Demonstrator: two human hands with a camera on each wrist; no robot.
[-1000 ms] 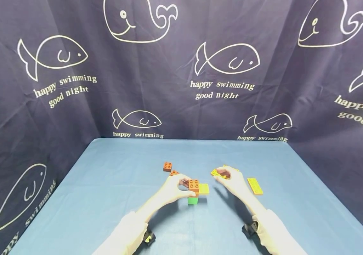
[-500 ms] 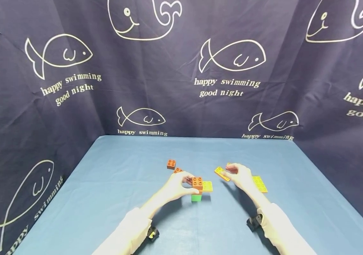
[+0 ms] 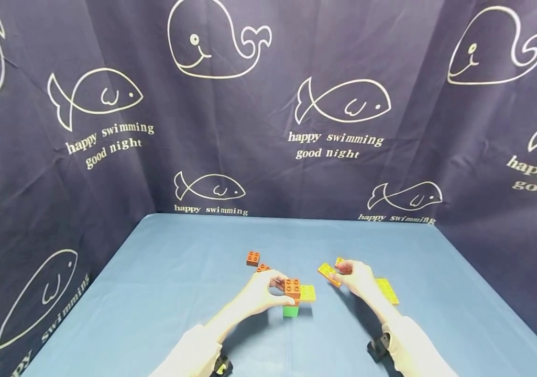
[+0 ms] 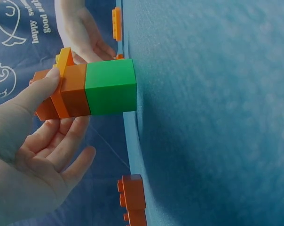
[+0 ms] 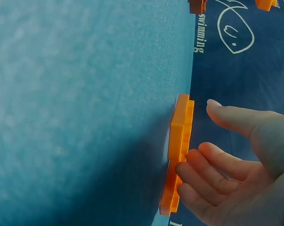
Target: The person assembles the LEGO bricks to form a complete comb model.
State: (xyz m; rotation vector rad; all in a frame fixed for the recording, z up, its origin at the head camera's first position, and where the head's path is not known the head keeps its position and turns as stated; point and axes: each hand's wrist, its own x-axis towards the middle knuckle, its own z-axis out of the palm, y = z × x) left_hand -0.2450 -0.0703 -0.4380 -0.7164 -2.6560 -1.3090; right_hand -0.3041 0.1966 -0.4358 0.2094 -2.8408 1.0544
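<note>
My left hand [image 3: 260, 294] grips a small upright stack of toy building bricks, thumb on the near side and fingers behind. The stack has a green brick [image 4: 111, 87] at the bottom, an orange brick [image 4: 76, 89] above it, a yellow plate [image 3: 307, 292] jutting out to the right, and another orange brick [image 3: 292, 286] on top. Over to the right, my right hand [image 3: 361, 281] is at two yellow studded plates. Its fingertips meet the plates' studded side in the right wrist view, while the thumb stands apart. One plate [image 3: 327, 270] shows well; the other [image 3: 339, 261] is partly hidden.
Two loose orange bricks lie behind the left hand, one farther back [image 3: 253, 258] and one [image 3: 263, 268] partly covered. Another yellow plate [image 3: 387, 291] lies right of the right forearm. A dark printed curtain [image 3: 268, 131] surrounds the blue table [image 3: 193, 251].
My right hand has shifted slightly right, off the nearer yellow plate, which now shows more fully. The left hand keeps its hold on the stack. The head view has tilted a little.
</note>
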